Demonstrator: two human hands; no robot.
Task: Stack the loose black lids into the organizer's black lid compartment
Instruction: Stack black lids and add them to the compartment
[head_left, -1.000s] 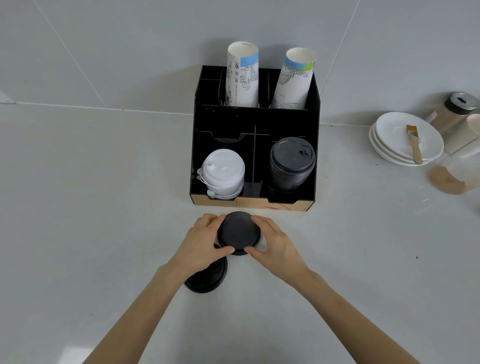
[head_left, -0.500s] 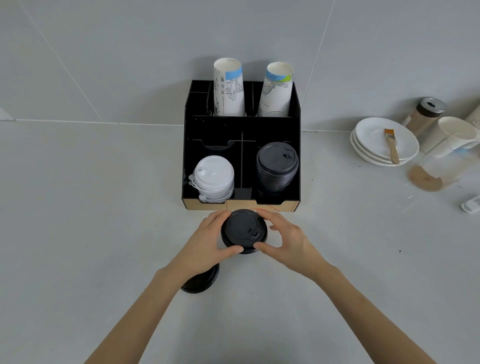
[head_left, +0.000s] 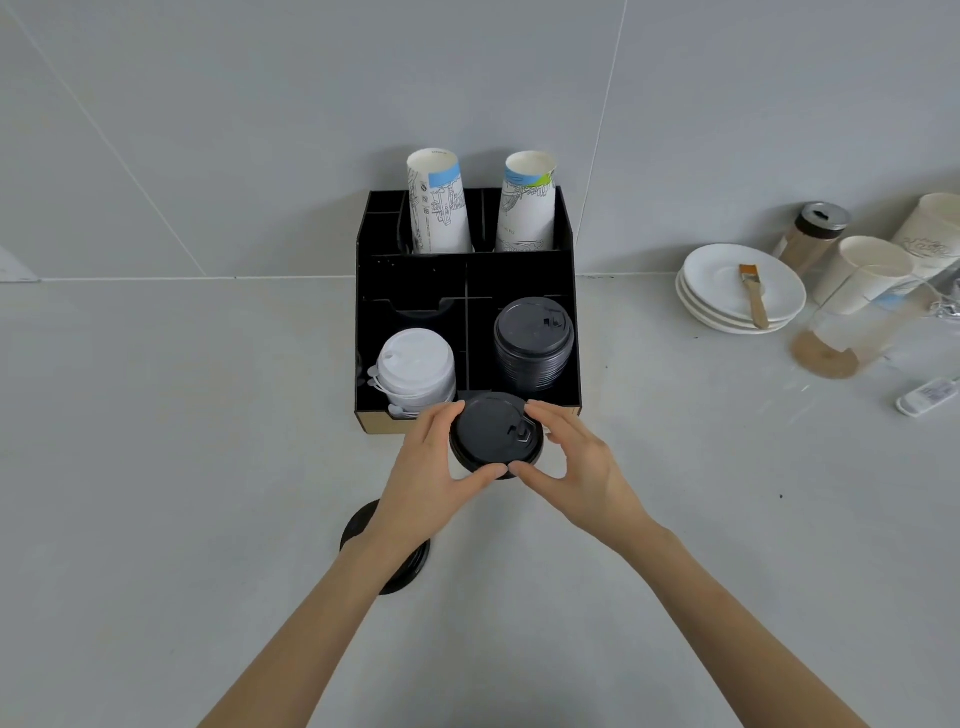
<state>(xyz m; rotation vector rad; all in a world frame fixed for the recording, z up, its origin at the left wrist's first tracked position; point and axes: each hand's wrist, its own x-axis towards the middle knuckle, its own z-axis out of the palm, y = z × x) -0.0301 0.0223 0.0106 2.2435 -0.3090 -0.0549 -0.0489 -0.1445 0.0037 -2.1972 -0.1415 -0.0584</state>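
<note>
1. Both hands hold one black lid (head_left: 493, 434) between them, raised in front of the organizer (head_left: 415, 270), over its front edge.
2. Left hand (head_left: 426, 467): fingers curled round the lid's left rim, thumb pressed at its near edge. Gripping.
3. Right hand (head_left: 576, 467): fingers arched along the right rim, thumb tip at the near edge, beside the left thumb. Gripping the same lid.
4. Lid faces top up, sip tab toward the right.
5. Black lid stack (head_left: 534, 345) stands in the organizer's front right compartment; white lid stack (head_left: 415, 371) in the front left.
6. Two paper cup stacks, left (head_left: 439, 205) and right (head_left: 527, 205), stand in the back compartments.
7. A second loose lid (head_left: 410, 569) lies on the counter (head_left: 156, 467) under the left wrist, partly hidden.
8. Far right on the counter: stacked plates (head_left: 727, 301) with a brush (head_left: 753, 296) lying on top, a shaker (head_left: 813, 234), paper cups (head_left: 867, 275).
</note>
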